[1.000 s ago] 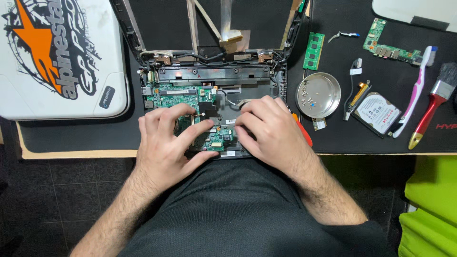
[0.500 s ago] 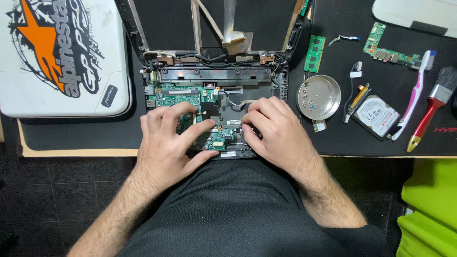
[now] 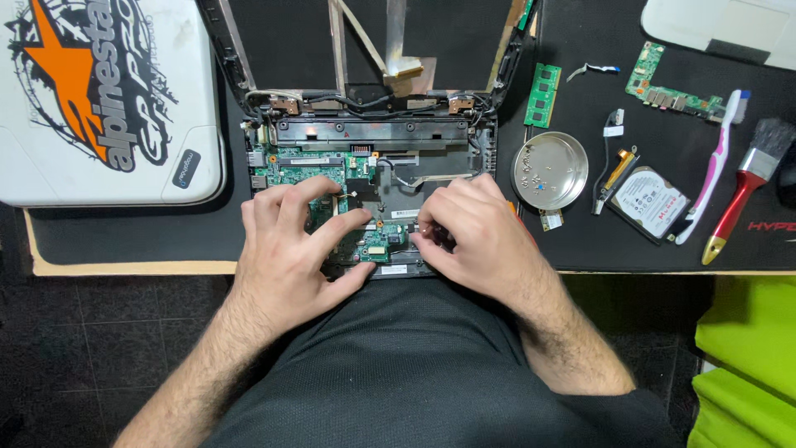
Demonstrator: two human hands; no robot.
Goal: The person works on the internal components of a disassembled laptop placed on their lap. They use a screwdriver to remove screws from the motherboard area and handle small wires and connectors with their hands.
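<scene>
1. In the head view, the opened black laptop with its green circuit board exposed (image 3: 332,170) is lying in the upper middle of the frame on a black desk mat (image 3: 149,232). Its long axis is running left to right, and its stripped lid frame is pointing toward the top edge, hinges at the back.
2. The left hand (image 3: 294,249) is resting palm down on the left part of the board. Its fingers (image 3: 286,203) are spreading slightly apart and curling, tips pressing on the green board; the thumb is lying along the front edge. It is gripping nothing that can be seen.
3. The right hand (image 3: 477,236) is resting on the right part of the laptop base. Its fingers (image 3: 431,220) are bunching close together, tips pointing left toward the middle of the board; whether they are pinching a small part cannot be told.
4. To the right of the laptop, a round shallow metal dish (image 3: 564,158) is sitting on the mat, with a small green memory stick (image 3: 543,95) above it.
5. Further right are lying a silver hard drive (image 3: 651,203), a pink and white toothbrush (image 3: 713,170) and a red-handled paintbrush (image 3: 742,195).
6. In the upper left, a white case with an orange and black star graphic (image 3: 99,99) is lying.
</scene>
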